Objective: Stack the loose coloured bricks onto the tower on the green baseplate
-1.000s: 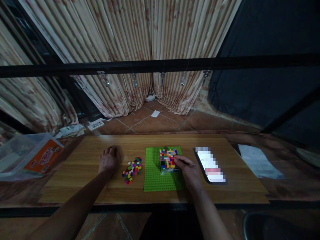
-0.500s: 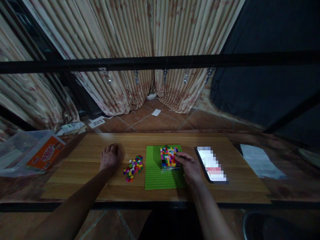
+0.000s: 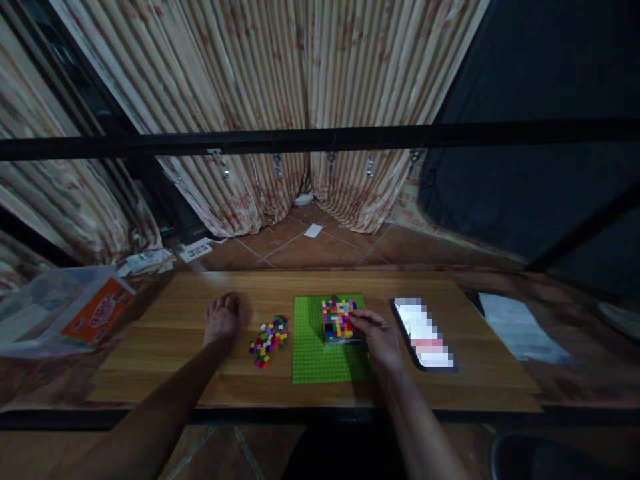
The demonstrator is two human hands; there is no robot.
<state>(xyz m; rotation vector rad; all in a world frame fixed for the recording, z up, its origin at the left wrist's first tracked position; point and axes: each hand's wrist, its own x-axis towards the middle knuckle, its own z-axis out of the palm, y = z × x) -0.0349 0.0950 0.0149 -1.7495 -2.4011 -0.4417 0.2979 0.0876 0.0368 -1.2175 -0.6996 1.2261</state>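
Note:
A green baseplate lies on the wooden table. On its far right part stands a block built of many small coloured bricks. My right hand rests beside that block, fingertips pinched against its right edge; what they hold, if anything, is too small to make out. A loose heap of small coloured bricks lies left of the plate. My left hand rests on the table left of the heap, fingers curled down, nothing seen in it.
A phone with a lit screen lies right of the baseplate. A clear plastic bag with an orange pack sits at the far left. A paper sheet lies at the right. A black bar crosses the view before curtains.
My right hand's fingers have shifted slightly along the right edge of the brick block. The left hand stays in place. The view has drifted a little.

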